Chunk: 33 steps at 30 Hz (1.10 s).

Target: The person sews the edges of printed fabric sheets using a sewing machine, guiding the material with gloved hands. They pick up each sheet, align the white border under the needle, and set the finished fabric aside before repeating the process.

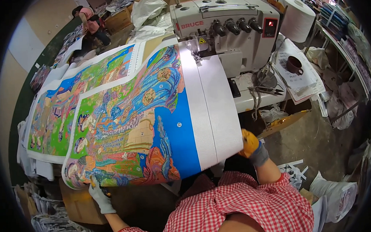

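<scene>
Keep colourful printed cloth [130, 118] evenly flat by white metal sewing machine [236, 36], top centre.
Gripping it with fingers: pale-gloved left hand [100, 195], yellow-gloved right hand [251, 144].

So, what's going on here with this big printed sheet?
A person is handling a large printed fabric sheet at an overlock sewing machine. The gloved right fingers hold its white right corner; the gloved left fingers are at its near left edge. Its far edge lies by the machine's lit needle area. Another printed sheet lies to its left.
</scene>
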Available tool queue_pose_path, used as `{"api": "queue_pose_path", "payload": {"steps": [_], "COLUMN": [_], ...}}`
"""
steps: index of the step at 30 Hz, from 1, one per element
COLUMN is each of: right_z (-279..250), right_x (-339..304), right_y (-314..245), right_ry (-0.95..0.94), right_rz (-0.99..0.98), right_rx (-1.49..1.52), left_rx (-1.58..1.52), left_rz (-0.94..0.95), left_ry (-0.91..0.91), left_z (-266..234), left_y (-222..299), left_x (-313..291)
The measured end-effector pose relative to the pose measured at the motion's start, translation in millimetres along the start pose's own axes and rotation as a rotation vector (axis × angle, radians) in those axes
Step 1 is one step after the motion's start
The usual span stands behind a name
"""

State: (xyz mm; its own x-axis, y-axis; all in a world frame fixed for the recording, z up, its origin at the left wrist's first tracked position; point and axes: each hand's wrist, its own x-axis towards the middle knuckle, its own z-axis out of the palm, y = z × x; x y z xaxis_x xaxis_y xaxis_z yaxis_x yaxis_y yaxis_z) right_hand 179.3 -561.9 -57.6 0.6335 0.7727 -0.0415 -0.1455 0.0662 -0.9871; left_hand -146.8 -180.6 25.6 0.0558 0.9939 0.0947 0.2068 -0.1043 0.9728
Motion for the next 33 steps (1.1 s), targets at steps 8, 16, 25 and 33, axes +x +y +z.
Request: {"api": "queue_pose_path", "payload": {"steps": [8, 16, 25, 33], "right_z": [42, 33, 30, 20], "right_x": [-39, -78, -32, 3], "right_y": [-65, -75, -67, -67], "right_ry": [-0.417, -0.480, -0.426, -0.232], "right_rz": [0.197, -0.353, -0.301, 0.096], "right_rx": [0.162, -0.358, -0.184, 0.314], "left_rx": [0.238, 0.877, 0.628, 0.552], "left_rz": [0.159, 0.322, 0.442, 0.499], "left_ry": [0.004, -0.157, -0.159, -0.176], "left_z": [-48, -75, -38, 43], "left_y": [38, 44, 5, 15], "left_x": [-1, 12, 87, 124]}}
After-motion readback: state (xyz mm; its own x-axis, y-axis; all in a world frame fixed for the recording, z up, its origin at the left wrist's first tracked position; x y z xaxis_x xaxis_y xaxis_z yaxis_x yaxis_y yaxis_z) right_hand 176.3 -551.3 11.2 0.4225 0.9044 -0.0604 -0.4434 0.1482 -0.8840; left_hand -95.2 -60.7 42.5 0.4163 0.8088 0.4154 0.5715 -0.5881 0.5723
